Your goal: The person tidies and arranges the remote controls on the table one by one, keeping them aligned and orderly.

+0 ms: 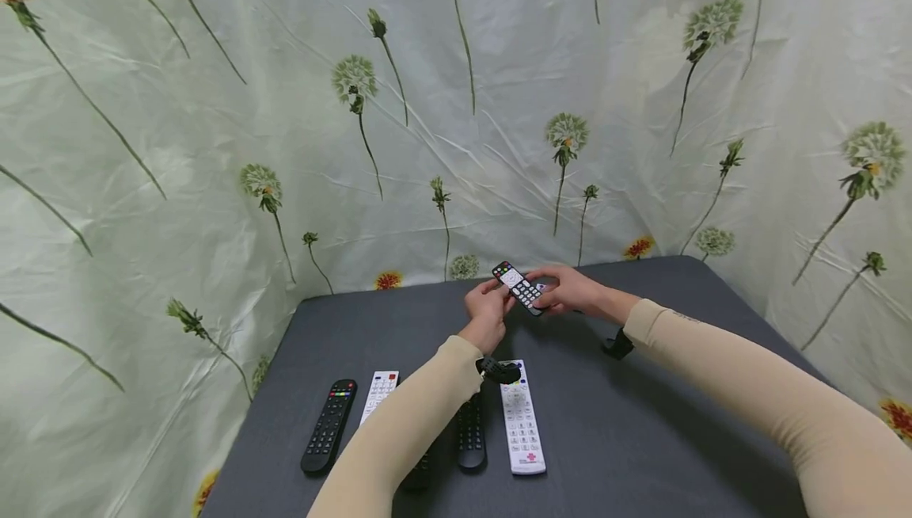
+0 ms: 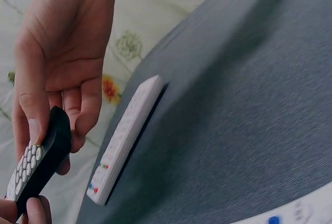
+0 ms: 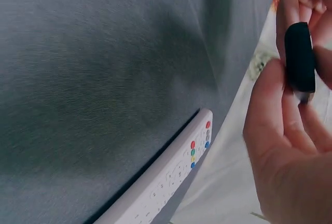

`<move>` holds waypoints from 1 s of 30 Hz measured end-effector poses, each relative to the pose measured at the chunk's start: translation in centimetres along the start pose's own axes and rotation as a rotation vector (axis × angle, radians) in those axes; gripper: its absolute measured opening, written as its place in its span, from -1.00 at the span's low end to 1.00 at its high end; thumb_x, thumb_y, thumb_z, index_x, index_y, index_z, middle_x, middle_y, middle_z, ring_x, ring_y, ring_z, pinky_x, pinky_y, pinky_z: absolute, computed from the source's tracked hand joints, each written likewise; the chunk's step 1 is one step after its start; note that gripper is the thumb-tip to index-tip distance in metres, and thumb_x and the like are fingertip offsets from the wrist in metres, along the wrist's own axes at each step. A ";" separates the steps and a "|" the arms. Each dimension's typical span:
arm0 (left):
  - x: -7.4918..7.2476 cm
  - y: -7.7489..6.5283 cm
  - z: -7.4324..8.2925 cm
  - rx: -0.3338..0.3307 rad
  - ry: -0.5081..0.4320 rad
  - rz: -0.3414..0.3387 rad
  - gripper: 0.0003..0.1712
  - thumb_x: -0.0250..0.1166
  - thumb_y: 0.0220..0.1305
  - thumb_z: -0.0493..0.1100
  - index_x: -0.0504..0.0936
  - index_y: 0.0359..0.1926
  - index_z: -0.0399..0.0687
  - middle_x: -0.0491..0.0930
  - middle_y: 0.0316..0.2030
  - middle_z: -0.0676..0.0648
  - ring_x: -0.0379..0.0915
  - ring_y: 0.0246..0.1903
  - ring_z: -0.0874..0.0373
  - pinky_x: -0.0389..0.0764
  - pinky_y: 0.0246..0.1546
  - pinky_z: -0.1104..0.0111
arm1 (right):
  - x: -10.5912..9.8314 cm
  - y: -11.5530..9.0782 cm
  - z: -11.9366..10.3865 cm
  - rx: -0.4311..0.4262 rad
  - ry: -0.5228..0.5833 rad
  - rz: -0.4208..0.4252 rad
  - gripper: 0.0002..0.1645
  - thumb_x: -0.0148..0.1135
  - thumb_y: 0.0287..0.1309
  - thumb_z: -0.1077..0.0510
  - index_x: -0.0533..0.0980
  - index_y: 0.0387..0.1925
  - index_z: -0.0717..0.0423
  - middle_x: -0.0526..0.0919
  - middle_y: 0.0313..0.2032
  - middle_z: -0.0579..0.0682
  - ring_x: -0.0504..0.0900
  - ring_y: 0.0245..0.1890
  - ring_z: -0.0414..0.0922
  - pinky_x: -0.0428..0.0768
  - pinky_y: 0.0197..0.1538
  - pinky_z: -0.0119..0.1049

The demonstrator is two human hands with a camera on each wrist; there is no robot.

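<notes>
Both hands hold a small black remote control (image 1: 526,291) with white keys, lifted over the far part of the table. My left hand (image 1: 487,320) grips it at its left side. From the right, my right hand (image 1: 575,293) pinches its lower end. In the left wrist view, the right thumb lies along the keys of the remote (image 2: 44,154). The right wrist view shows the dark edge of the remote (image 3: 300,58) between the fingers of both hands. Beneath the hands, a white remote (image 2: 127,138) lies on the table, mostly covered by the right hand in the head view.
On the grey table (image 1: 399,328), nearer me, lie a black remote (image 1: 330,427), a white remote (image 1: 379,390), another black remote (image 1: 471,439) and a long white remote (image 1: 523,427). My left forearm partly covers this row. A flower-print curtain (image 1: 285,106) hangs behind.
</notes>
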State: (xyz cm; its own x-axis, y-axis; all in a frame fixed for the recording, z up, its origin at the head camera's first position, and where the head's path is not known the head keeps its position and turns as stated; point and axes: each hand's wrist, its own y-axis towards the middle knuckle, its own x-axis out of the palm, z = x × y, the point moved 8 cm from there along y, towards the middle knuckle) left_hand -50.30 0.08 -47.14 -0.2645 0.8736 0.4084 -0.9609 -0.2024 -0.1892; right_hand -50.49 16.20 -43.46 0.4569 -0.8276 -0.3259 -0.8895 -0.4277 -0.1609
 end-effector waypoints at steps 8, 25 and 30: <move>1.1 -2.6 -0.7 -0.011 0.098 -0.099 -0.64 0.34 0.25 -0.46 0.65 0.08 -0.31 0.69 -0.24 -0.26 0.72 -0.36 0.08 0.71 -0.21 0.26 | -0.5 -3.4 0.2 0.035 -0.100 0.078 -0.26 0.35 0.21 0.30 0.31 0.38 0.29 0.57 -0.05 0.25 0.62 -0.19 -0.02 0.62 -0.01 0.07; 0.3 -9.5 -2.5 -0.202 0.257 -0.289 -0.42 -0.04 0.21 -0.46 0.43 0.29 -0.40 0.56 -0.26 -0.27 0.51 -0.50 0.11 0.68 -0.39 0.36 | 3.4 -9.5 2.1 -0.006 -0.141 0.107 0.04 0.47 -0.03 0.40 0.18 0.47 0.28 0.54 -0.33 0.16 0.63 -0.44 -0.03 0.70 -0.37 -0.12; -0.5 -11.8 -3.1 -0.240 0.273 -0.281 -0.56 -0.01 0.30 -0.32 0.44 0.15 -0.49 0.50 -0.17 -0.32 0.49 -0.38 0.03 0.69 -0.20 0.24 | 4.7 -11.1 3.6 0.028 -0.098 0.089 0.03 0.48 0.00 0.37 0.16 0.46 0.30 0.53 -0.33 0.15 0.62 -0.42 -0.03 0.69 -0.35 -0.11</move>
State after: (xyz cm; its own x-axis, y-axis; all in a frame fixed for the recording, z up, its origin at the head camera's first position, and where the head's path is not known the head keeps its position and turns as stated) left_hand -38.60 3.39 -47.85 0.0660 0.9712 0.2291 -0.9375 0.1390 -0.3191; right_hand -38.45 18.36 -46.59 0.3745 -0.8216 -0.4298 -0.9270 -0.3426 -0.1528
